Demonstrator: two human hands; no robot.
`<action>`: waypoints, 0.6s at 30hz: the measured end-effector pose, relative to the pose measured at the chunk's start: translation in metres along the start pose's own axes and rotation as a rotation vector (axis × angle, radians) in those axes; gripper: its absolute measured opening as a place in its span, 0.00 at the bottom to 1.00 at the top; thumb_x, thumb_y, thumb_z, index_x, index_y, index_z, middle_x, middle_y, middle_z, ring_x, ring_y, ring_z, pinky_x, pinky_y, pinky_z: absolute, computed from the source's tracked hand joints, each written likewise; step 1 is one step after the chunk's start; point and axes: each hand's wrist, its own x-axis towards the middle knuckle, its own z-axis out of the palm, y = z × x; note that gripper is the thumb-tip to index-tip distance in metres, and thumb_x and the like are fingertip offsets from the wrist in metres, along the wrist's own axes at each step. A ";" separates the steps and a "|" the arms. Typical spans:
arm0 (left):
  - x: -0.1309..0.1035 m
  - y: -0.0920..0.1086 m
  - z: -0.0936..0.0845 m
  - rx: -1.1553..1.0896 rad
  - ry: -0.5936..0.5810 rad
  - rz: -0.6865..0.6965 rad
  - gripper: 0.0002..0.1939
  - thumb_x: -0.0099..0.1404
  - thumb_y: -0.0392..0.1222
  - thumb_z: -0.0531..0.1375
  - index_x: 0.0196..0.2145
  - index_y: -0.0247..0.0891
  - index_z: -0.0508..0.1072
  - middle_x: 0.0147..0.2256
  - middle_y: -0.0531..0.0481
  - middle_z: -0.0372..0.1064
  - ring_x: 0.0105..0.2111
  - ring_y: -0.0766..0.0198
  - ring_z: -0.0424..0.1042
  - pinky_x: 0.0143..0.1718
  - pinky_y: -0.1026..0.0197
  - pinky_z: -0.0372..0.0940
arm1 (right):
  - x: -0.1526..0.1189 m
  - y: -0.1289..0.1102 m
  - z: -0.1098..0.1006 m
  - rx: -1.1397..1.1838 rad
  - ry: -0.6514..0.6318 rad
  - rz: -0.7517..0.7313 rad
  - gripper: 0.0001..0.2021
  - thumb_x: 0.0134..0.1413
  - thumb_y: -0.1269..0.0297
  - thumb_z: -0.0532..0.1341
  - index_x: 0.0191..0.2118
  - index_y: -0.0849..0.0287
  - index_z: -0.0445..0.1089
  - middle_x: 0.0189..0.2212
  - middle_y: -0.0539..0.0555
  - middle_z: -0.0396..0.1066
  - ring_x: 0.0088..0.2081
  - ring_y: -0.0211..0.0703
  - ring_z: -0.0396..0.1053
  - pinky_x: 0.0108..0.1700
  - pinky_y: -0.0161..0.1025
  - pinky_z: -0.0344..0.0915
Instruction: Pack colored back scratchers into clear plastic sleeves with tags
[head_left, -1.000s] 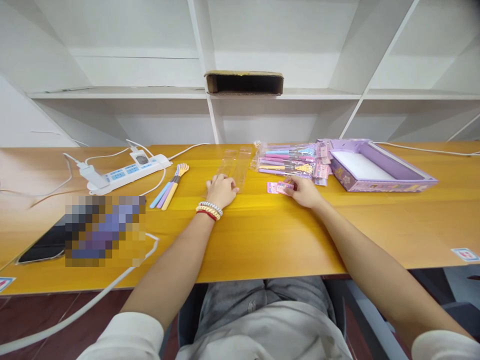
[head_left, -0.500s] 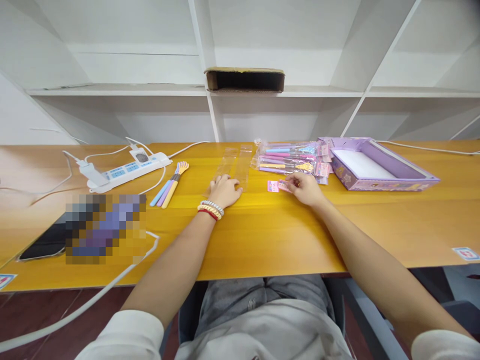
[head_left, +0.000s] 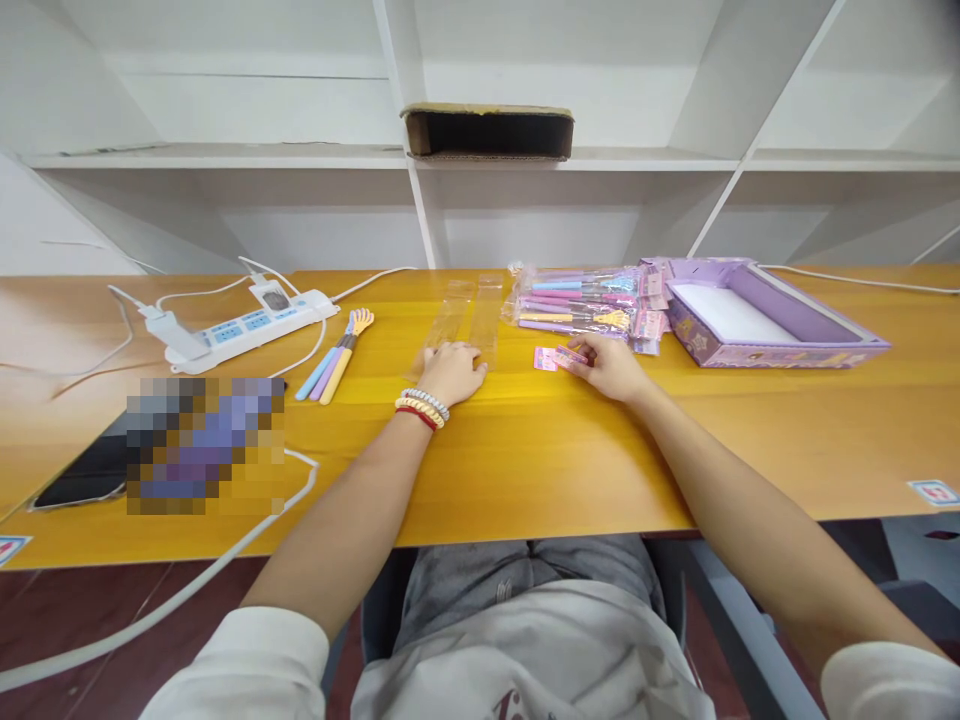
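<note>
A: I'm watching from far off; where are you finding the pink printed card [head_left: 571, 354]?

B: I'm seeing it near the middle of the desk [head_left: 525, 470]; the right hand [head_left: 611, 367] is pinching its right end between thumb and fingers. A second card [head_left: 544, 358] is lying flat just beside it.

A: How are you expecting it to handle?

B: I'm judging it very light and thin, holding its shape but creasing easily, a little slick. I'm favouring a gentle pinch at a short edge.

A: And the left hand [head_left: 452, 372]?

B: It's resting palm down, thumb apart from its fingers, over clear plastic sleeves [head_left: 489, 300]. I'm rating those as limp and slippery, so I'm preferring an edge or corner.

A: Are you reading any labels?

B: I'm making out pink labels [head_left: 655, 285] on the bagged back scratchers [head_left: 570, 298], perhaps with cartoon figures, but no legible words. The purple tray box [head_left: 795, 355] beside them is showing a star and no readable brand.

A: Further out?

B: Three loose back scratchers [head_left: 337, 374] are lying left of the sleeves, near a power strip [head_left: 255, 328]. A sticker [head_left: 934, 492] is marking the desk's front right; I'm reading nothing on it.
</note>
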 end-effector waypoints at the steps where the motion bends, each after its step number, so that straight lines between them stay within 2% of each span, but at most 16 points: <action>1: 0.000 0.001 0.000 0.003 -0.002 -0.004 0.19 0.61 0.51 0.50 0.43 0.41 0.73 0.46 0.43 0.68 0.48 0.50 0.63 0.49 0.47 0.52 | 0.000 0.000 0.000 -0.007 -0.021 0.000 0.13 0.46 0.61 0.60 0.39 0.60 0.69 0.25 0.51 0.68 0.25 0.38 0.61 0.30 0.35 0.57; 3: -0.001 0.002 -0.001 0.009 -0.006 -0.011 0.19 0.61 0.51 0.50 0.44 0.42 0.72 0.46 0.42 0.68 0.48 0.50 0.62 0.49 0.47 0.52 | 0.000 -0.001 0.000 -0.028 -0.052 -0.004 0.11 0.47 0.59 0.59 0.34 0.60 0.69 0.25 0.52 0.68 0.26 0.38 0.61 0.30 0.35 0.56; 6: -0.003 0.005 -0.004 0.022 -0.002 -0.002 0.19 0.61 0.52 0.50 0.44 0.42 0.73 0.43 0.42 0.68 0.48 0.50 0.63 0.48 0.47 0.52 | -0.001 -0.006 -0.002 -0.030 -0.053 -0.031 0.14 0.51 0.54 0.56 0.27 0.61 0.68 0.24 0.52 0.67 0.26 0.38 0.60 0.30 0.35 0.54; 8: -0.004 0.008 -0.006 0.031 0.010 0.025 0.18 0.62 0.50 0.50 0.41 0.43 0.74 0.41 0.42 0.68 0.45 0.52 0.64 0.47 0.47 0.52 | -0.002 -0.012 -0.002 0.017 -0.083 -0.056 0.17 0.53 0.52 0.53 0.28 0.61 0.67 0.25 0.52 0.67 0.26 0.37 0.60 0.30 0.34 0.54; 13: -0.008 0.016 -0.011 0.038 0.009 0.130 0.16 0.63 0.42 0.48 0.33 0.39 0.75 0.36 0.43 0.70 0.40 0.56 0.67 0.45 0.50 0.52 | -0.004 -0.024 0.004 0.078 -0.270 -0.063 0.16 0.55 0.52 0.51 0.31 0.60 0.66 0.25 0.50 0.67 0.26 0.37 0.60 0.29 0.33 0.54; 18: -0.009 0.020 -0.011 0.036 0.043 0.186 0.14 0.63 0.39 0.49 0.35 0.38 0.75 0.36 0.44 0.71 0.41 0.58 0.68 0.46 0.53 0.53 | -0.002 -0.022 0.005 -0.051 -0.209 0.063 0.18 0.55 0.50 0.50 0.27 0.59 0.65 0.21 0.50 0.65 0.23 0.37 0.58 0.25 0.34 0.50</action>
